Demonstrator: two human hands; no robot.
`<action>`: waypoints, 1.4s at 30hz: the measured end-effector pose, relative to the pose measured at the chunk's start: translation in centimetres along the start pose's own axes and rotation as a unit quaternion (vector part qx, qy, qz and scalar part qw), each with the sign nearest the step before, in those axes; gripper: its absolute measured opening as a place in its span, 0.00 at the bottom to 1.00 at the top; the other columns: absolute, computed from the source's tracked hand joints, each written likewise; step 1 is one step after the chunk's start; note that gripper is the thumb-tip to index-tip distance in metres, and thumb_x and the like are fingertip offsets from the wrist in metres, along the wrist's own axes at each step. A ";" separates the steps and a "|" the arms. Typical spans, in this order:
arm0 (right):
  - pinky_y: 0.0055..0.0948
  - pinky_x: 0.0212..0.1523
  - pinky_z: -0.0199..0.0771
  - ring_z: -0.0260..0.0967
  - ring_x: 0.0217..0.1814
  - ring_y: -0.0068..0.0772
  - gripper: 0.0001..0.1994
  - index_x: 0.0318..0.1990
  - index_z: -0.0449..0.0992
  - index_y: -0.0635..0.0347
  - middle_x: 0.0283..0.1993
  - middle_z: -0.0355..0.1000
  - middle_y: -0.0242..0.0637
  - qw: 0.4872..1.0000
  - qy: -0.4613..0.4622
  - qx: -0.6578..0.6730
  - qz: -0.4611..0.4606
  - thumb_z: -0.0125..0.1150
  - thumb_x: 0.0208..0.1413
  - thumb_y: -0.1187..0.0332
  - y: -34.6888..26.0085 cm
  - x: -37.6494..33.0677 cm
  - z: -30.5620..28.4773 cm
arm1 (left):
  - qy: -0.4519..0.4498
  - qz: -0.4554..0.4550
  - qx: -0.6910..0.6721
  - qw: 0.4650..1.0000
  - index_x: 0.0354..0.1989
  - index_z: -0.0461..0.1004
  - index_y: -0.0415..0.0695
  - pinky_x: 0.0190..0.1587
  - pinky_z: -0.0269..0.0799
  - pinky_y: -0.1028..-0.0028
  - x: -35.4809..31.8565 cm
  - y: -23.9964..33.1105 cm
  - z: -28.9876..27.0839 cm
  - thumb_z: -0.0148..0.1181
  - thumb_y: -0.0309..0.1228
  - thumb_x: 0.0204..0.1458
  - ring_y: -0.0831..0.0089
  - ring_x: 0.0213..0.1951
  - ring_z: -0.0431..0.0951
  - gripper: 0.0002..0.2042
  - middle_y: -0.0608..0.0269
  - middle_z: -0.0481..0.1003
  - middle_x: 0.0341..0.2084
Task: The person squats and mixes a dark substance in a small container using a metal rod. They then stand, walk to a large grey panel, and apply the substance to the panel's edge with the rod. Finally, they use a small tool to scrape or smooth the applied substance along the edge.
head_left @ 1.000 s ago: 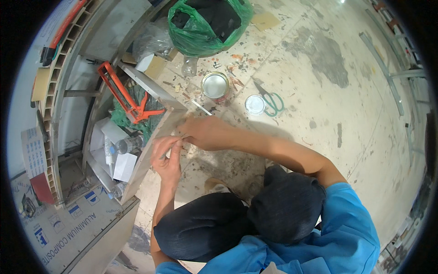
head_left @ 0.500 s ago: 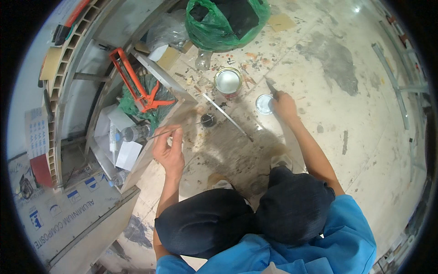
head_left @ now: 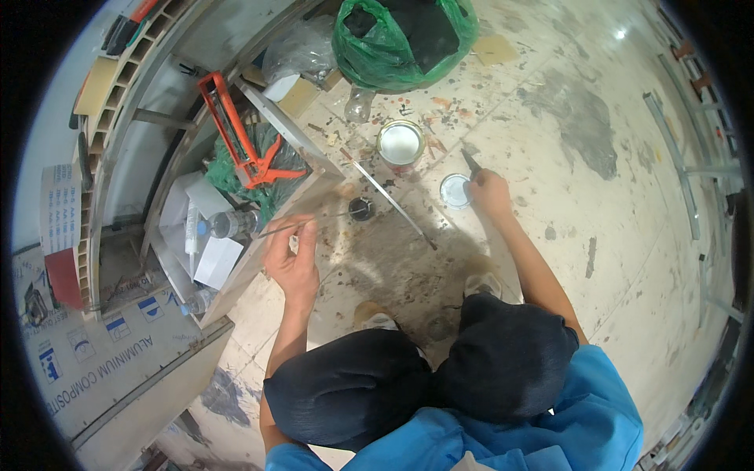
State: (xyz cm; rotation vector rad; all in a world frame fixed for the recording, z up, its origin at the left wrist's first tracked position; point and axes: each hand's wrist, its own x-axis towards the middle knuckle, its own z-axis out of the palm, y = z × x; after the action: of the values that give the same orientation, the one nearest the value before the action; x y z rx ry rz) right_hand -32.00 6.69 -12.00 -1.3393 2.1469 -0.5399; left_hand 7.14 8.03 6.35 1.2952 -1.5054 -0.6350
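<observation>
My left hand [head_left: 295, 267] pinches a thin metal rod [head_left: 339, 216] between thumb and fingers. Its far end reaches a small round black thing [head_left: 360, 209] on the floor; I cannot tell whether that is a cup or is fixed to the rod. My right hand [head_left: 492, 194] is closed around a knife-like tool with a dark pointed blade [head_left: 471, 161], which points away from me. Just left of that hand a round silver lid [head_left: 455, 191] lies flat. Farther off stands an open can [head_left: 401, 144] with pale contents. A long thin stick [head_left: 389, 198] lies between the can and the black thing.
On the left, an open box [head_left: 302, 184] holds an orange caulking gun [head_left: 236, 133], plastic bottles [head_left: 233, 225] and white papers. A green plastic bag [head_left: 377, 63] with dark contents sits beyond the can. Metal bars [head_left: 672, 165] lie far right. Stains and flakes mark the tiled floor.
The whole view has shifted slightly. Both hands keep their grips and stay almost where they were beside the lid and the black thing.
</observation>
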 end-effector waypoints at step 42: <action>0.40 0.41 0.76 0.78 0.38 0.39 0.13 0.43 0.75 0.62 0.36 0.77 0.40 0.980 -0.099 0.175 0.011 0.70 0.56 0.66 -2.6 -1.1 1.4 | 0.001 -0.025 -0.017 1.000 0.43 0.83 0.35 0.49 0.74 0.71 -0.2 -0.6 0.3 0.70 0.21 0.63 0.70 0.44 0.78 0.03 0.57 0.85 0.43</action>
State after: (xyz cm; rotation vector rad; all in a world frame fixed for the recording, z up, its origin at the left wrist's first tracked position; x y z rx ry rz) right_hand -28.98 6.50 -11.31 -1.1216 1.8040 -0.7070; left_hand 7.12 7.96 5.62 1.3103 -1.4572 -0.6890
